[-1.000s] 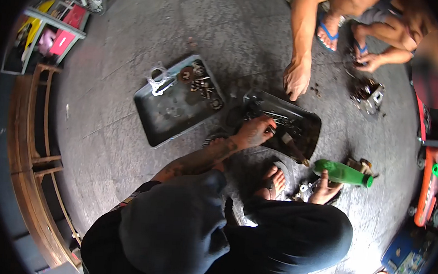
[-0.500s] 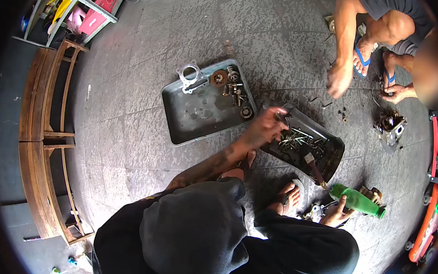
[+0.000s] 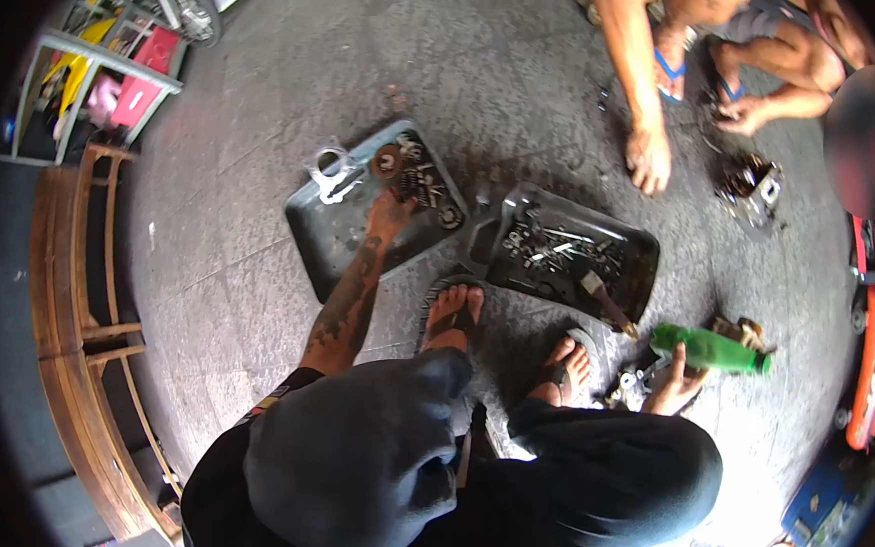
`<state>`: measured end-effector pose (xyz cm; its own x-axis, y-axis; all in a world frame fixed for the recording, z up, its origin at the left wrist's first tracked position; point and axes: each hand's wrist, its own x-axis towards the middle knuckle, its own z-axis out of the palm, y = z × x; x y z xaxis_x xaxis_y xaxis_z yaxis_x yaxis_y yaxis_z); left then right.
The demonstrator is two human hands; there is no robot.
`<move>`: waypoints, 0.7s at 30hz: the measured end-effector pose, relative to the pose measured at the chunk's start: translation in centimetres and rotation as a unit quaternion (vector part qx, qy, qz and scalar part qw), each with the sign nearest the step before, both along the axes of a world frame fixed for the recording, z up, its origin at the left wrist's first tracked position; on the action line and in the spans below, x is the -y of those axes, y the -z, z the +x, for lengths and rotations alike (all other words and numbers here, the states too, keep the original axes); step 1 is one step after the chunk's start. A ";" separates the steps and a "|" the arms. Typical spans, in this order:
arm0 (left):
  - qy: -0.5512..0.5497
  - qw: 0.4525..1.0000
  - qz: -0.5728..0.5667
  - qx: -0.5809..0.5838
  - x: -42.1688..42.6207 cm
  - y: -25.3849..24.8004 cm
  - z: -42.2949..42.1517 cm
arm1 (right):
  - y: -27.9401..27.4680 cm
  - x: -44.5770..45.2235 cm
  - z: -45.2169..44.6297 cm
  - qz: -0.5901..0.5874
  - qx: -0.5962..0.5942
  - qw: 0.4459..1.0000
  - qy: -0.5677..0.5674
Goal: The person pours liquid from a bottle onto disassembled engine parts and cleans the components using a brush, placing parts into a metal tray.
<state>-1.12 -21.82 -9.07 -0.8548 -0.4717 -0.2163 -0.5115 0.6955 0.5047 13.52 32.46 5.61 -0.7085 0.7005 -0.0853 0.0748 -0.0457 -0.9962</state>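
Observation:
My left hand (image 3: 389, 215) is down in the grey tray (image 3: 317, 271), beside a cluster of springs and small metal parts (image 3: 420, 185). The back of the hand hides its fingertips, so any grip there is unclear. A brown-rimmed disc (image 3: 386, 161) lies just above it, and a silver gasket-like ring plate (image 3: 332, 170) rests over the tray's left rim. My right hand (image 3: 673, 390) is closed round a green plastic bottle (image 3: 710, 350), held on its side. Near the bottle, a paintbrush (image 3: 608, 302) leans across the edge of the dark tray (image 3: 642, 256), which holds bolts (image 3: 559, 251).
A person crouches at the upper right, one hand (image 3: 649, 161) reaching to the floor. An engine part (image 3: 752, 191) stands near them. More metal parts (image 3: 631, 388) lie by my right foot. A wooden bench (image 3: 62, 351) lines the left, a red floor jack (image 3: 868, 370) the right.
My left hand has moved left from above the dark bolt tray into the grey tray. The right hand still holds the bottle. The other person's hand has lowered toward the floor.

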 end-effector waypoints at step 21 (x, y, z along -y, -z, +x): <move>0.232 0.936 0.181 -0.194 -18.0 -12.3 3.1 | 8.5 -2.5 -7.2 0.330 0.113 0.937 -0.032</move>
<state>1.98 -3.77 3.20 -0.9968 0.0133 0.0793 0.0736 0.5453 0.8350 6.34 34.97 -2.88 -0.7667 0.6101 0.1997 0.2682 0.5870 -0.7639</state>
